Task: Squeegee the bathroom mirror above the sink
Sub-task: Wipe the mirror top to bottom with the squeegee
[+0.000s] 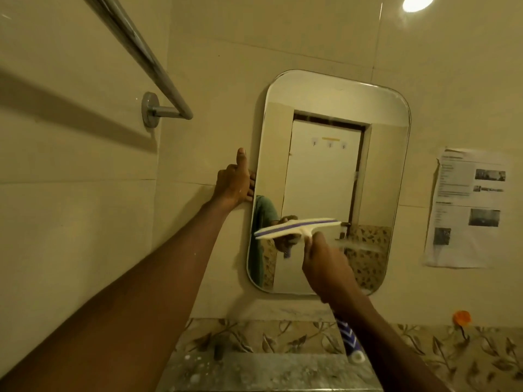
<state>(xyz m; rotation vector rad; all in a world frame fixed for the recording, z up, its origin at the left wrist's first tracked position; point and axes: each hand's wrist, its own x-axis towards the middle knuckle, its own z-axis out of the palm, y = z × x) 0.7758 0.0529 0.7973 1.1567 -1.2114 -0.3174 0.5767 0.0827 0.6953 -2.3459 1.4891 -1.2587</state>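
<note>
Right hand (328, 267), fingers clamped on the squeegee (297, 227), held its blade across the lower mirror (328, 179); left hand (233, 182), fingers curled, steadied the edge; remaining wet area could not be judged.

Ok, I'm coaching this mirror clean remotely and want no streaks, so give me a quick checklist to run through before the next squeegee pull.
1. Squeegee gripped: ok, the right hand holds its handle.
2. Mirror steadied: ok, the left hand grips its left edge.
3. Blade flat on the glass: cannot tell, the blade is tilted, left end lower, and contact is unclear.
4. Blade covers the full width: not ok, it spans the left and middle only.
5. Path below clear: cannot tell, the right hand and forearm hide part of the lower glass.
6. Upper glass already wiped: cannot tell.
</note>
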